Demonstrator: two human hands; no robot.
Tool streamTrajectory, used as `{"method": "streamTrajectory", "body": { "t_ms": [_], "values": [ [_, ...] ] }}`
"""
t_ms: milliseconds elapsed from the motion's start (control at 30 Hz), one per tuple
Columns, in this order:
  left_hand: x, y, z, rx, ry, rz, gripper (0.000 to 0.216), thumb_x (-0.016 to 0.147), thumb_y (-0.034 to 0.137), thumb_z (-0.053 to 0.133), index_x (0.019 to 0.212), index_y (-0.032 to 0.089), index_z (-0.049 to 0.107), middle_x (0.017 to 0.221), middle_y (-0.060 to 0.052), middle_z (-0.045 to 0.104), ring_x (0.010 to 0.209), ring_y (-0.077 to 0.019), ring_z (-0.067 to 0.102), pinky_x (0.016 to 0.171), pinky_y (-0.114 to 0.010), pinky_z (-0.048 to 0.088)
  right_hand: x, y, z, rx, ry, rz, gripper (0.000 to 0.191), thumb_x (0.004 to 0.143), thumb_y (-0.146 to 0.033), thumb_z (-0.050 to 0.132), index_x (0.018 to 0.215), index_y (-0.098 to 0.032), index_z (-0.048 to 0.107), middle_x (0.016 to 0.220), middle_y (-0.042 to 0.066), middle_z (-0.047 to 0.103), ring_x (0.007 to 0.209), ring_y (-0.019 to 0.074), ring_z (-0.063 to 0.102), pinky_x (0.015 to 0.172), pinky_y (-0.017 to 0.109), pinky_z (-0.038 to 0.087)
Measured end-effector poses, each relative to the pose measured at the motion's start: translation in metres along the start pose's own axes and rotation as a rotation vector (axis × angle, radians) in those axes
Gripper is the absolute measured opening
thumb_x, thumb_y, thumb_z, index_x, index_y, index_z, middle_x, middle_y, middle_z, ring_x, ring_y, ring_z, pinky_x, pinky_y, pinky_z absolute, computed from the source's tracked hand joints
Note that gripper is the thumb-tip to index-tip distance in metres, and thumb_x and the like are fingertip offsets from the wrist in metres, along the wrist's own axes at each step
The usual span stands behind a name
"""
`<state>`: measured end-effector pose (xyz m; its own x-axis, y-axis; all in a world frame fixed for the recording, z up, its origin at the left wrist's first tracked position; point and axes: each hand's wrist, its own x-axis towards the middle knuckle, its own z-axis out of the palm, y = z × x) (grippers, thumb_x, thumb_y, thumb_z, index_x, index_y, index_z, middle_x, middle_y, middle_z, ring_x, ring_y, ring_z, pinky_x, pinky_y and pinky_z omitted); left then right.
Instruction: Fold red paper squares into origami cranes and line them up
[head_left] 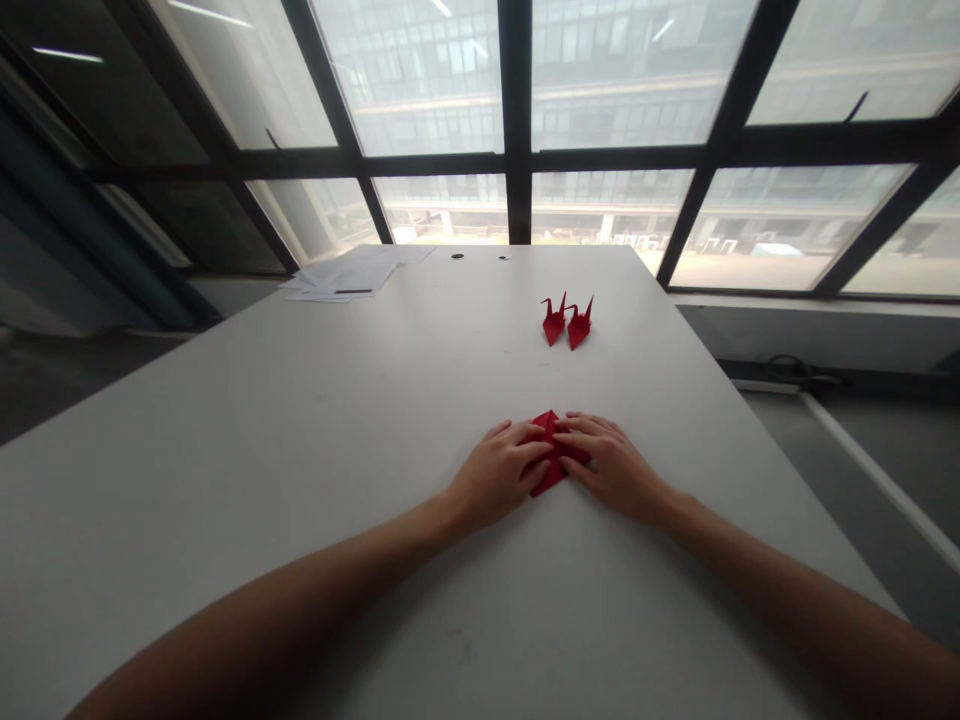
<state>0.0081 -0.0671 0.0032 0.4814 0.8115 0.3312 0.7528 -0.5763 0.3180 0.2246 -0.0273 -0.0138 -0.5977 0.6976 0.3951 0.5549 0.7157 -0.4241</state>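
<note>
From the head camera, both hands lie flat on the white table (225,450) with fingers stretched out, not curled. The left hand (495,480) and the right hand (611,465) press from either side on one piece of folded red paper (550,455) — it lies flat between them, partly covered by the fingertips. Farther along the table stand two finished red paper cranes (567,322), touching side by side. At the far left edge lies one stack of white sheets (349,277).
</note>
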Motion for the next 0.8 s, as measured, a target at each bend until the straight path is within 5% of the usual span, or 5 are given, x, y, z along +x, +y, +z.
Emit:
{"method": "streamTrajectory", "body": {
  "t_ms": [200,367,533,800],
  "values": [
    [0.0,0.007,-0.002,0.05,-0.02,0.056,0.029,0.101,0.028,0.046,0.122,0.026,0.065,0.14,-0.004,0.059,0.135,-0.0204,0.048,0.117,-0.044,0.031,-0.002,-0.006,-0.002,-0.061,-0.091,-0.006,0.045,0.093,-0.028,0.053,0.138,-0.026,0.056,0.148,0.007,0.051,0.142,0.0277,0.039,0.116,0.053,0.029],
    [-0.011,0.02,0.006,0.177,-0.067,0.037,0.051,0.101,0.036,0.045,0.145,0.011,0.043,0.152,-0.017,0.044,0.143,-0.0259,0.04,0.118,-0.045,0.032,-0.002,-0.008,0.0,-0.115,-0.101,0.006,0.041,0.096,-0.027,0.049,0.136,-0.026,0.058,0.147,0.007,0.053,0.141,0.0263,0.04,0.119,0.054,0.022],
    [-0.015,0.02,0.01,0.198,-0.105,0.056,0.056,0.101,0.045,0.041,0.146,0.011,0.041,0.152,-0.019,0.042,0.144,-0.0285,0.037,0.117,-0.046,0.034,0.001,-0.003,-0.003,-0.097,-0.074,0.066,0.047,0.101,-0.028,0.036,0.147,-0.024,0.045,0.152,0.008,0.046,0.145,0.0243,0.035,0.119,0.054,0.024],
    [-0.012,0.019,0.008,0.192,-0.124,0.071,0.055,0.1,0.038,0.045,0.145,0.007,0.041,0.152,-0.021,0.041,0.144,-0.0282,0.036,0.118,-0.045,0.033,0.006,0.003,-0.009,-0.132,-0.3,-0.031,0.059,0.103,-0.051,0.029,0.156,-0.027,0.024,0.161,0.006,0.027,0.151,0.0258,0.017,0.12,0.061,0.009]
  ]
}}
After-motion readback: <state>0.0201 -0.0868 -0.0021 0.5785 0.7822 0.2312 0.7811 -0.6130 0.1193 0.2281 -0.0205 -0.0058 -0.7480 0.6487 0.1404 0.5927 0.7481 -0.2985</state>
